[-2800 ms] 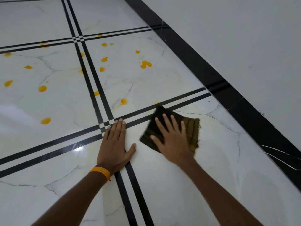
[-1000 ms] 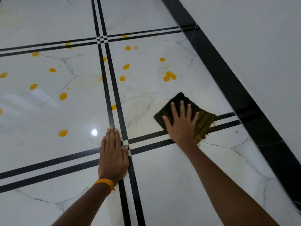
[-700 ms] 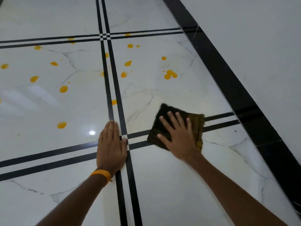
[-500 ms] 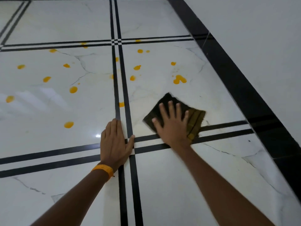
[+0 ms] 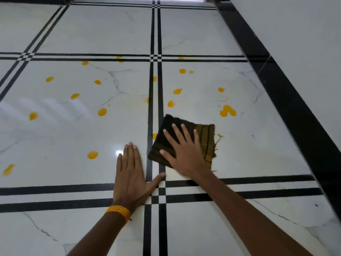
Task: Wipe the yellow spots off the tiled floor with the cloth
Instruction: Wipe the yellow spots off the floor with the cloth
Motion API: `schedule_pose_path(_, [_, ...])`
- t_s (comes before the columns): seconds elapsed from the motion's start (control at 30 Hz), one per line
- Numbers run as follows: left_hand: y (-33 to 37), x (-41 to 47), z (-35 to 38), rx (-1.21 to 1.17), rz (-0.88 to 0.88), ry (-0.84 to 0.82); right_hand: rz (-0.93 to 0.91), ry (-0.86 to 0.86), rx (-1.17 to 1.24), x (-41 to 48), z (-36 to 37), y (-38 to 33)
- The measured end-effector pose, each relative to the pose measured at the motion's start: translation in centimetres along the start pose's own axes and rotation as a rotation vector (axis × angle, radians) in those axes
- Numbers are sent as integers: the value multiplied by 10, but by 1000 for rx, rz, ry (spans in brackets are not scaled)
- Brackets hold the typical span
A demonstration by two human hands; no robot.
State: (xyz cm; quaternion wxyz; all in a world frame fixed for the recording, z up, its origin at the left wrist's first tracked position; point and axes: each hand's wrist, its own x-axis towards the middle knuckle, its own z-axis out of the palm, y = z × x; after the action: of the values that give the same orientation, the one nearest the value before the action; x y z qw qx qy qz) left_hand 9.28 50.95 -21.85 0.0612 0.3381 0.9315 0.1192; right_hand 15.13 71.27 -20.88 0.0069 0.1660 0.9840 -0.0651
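Middle of the cloth [image 5: 204, 139] is hidden under the right hand [image 5: 184, 156]. One yellow spot [image 5: 154, 135] at the cloth's left edge shows only in pt, rest under fabric. Below the cloth, left forearm [image 5: 103, 235] and right forearm [image 5: 249, 218] are cut off at btm edge. Wrist side of right hand is blurred.

We saw our right hand [image 5: 186, 156] flat on the cloth [image 5: 204, 137], with our left hand [image 5: 131, 180] on the floor [image 5: 258, 154] just beside it at eight o'clock. Spots [image 5: 227, 110] lay from nine round to one o'clock of the cloth, one touching its nine o'clock edge
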Motion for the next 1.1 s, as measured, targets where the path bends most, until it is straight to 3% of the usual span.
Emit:
schedule_pose_path(0.17, [3,1,-4,0,-16,-8,194,-3,0,58,-5,1])
schedule_pose_path(0.27, [3,3,-6,-16,-15,20,1,-34,-4,68,-1,-48])
schedule_pose_path(0.37, [4,3,-6,0,-3,4,-115,-3,-11,33,2,-21])
schedule_pose_path(0.53, [-2,1,-6,3,4,-9,298,17,-21,42,-12,65])
schedule_pose_path(0.6, [-2,0,-5,5,11,-7,234,27,-6,15,-12,35])
schedule_pose_path(0.67, [-2,1,-4,23,16,3,50,-5,27,-39,-3,1])
schedule_pose_path(0.73, [-1,0,-3,16,17,-2,9,-31,40,-70,-6,22])
schedule_pose_path(0.87, [-2,5,0,43,21,-7,410,50,-32,-28,-21,136])
schedule_pose_path(0.97, [-3,10,3,103,60,-33,597,46,56,23,-28,151])
schedule_pose_path(1.03, [-5,10,5,106,76,-22,518,70,42,32,-25,119])
schedule_pose_path(1.1, [-6,10,6,101,79,-17,256,41,1,9,-18,87])
